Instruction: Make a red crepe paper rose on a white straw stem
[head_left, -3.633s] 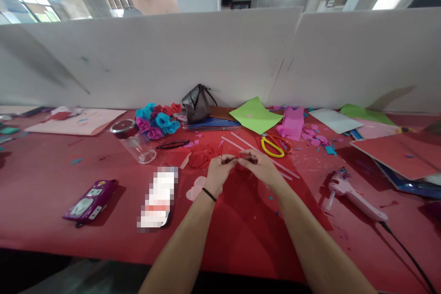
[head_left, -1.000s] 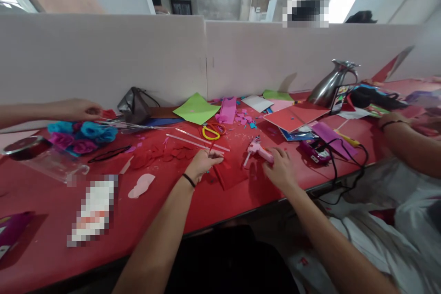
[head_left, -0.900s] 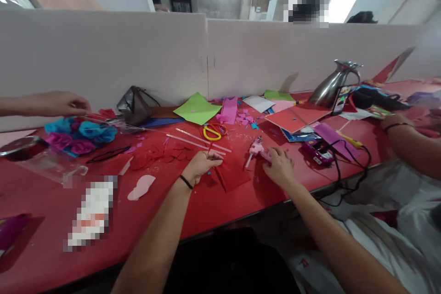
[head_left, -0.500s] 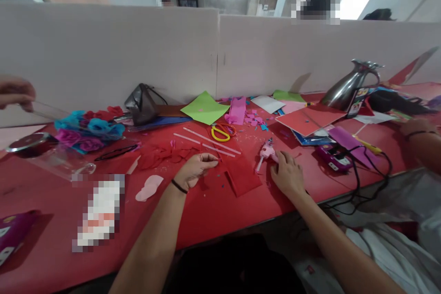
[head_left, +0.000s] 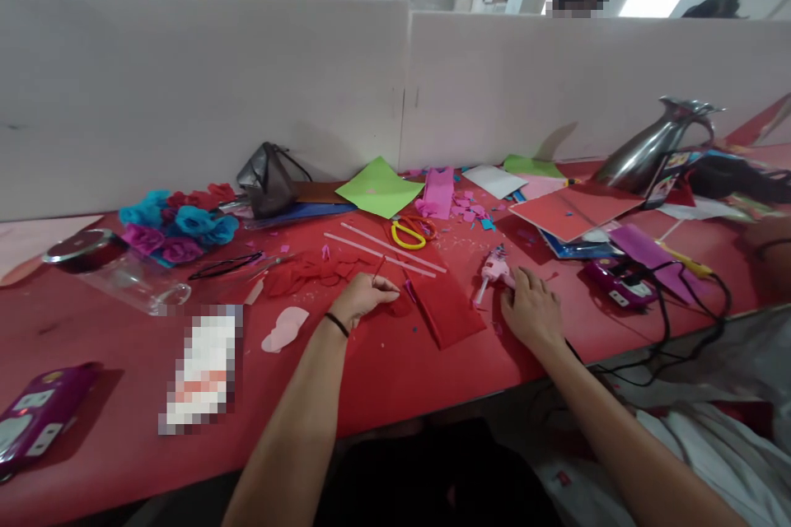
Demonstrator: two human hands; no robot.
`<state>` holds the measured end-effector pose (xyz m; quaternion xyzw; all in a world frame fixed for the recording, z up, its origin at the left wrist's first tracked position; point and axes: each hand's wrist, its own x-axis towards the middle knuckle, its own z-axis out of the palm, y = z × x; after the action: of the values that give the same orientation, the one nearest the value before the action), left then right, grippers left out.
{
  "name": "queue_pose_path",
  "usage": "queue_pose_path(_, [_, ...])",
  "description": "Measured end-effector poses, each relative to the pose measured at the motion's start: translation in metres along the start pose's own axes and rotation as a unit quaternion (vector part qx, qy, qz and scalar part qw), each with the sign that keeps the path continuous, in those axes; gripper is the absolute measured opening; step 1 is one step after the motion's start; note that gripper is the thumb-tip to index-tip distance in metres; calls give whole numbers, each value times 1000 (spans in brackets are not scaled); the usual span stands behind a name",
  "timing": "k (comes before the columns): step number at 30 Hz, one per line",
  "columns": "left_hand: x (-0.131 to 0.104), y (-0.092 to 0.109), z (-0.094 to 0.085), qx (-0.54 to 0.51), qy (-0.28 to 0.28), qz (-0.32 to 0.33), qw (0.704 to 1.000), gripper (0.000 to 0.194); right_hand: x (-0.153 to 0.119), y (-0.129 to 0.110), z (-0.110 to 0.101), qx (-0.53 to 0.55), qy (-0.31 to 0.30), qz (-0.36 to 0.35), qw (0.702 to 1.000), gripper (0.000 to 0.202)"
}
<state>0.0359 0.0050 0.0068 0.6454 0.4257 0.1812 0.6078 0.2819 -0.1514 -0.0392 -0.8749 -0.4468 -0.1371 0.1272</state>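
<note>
My left hand [head_left: 363, 296], with a dark band at the wrist, is closed in a pinch above the table. A thin, dark red stem-like piece [head_left: 379, 266] sticks up from its fingertips; its lower end and exact kind are hidden. Just right of that hand lies a folded red sheet [head_left: 450, 313]. My right hand [head_left: 532, 309] is closed around the handle end of a pink glue gun [head_left: 495, 268], which rests on the table with a whitish glue stick [head_left: 480, 293] protruding. Red crepe-like scraps [head_left: 315, 273] lie behind my left hand.
Scissors [head_left: 409, 235] and two glue sticks [head_left: 383, 257] lie ahead. Paper flowers [head_left: 179, 222] and a clear jar [head_left: 145, 284] are at left. Purple power strips [head_left: 620, 284] [head_left: 46, 416], cords, coloured paper and a metal jug [head_left: 648, 148] surround the workspace. Another person's arm [head_left: 769, 255] is at right.
The view has shifted slightly, so the table's things sit further right. Another person's hand at far left has left the view. My hands keep nearly the same places.
</note>
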Motion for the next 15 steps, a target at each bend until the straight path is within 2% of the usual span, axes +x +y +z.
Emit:
queue_pose_path(8, [1,1,-9,41,-25,14,999,2,3,2,2,-15,7,-1,1000,41])
queue_pose_path(12, [-13,7,-21,27,-61,26,997,5,6,9,4,-2,13,-16,1000,40])
queue_pose_path(15, [-27,7,-29,35,-73,34,996,7,9,17,1,54,21,-17,998,40])
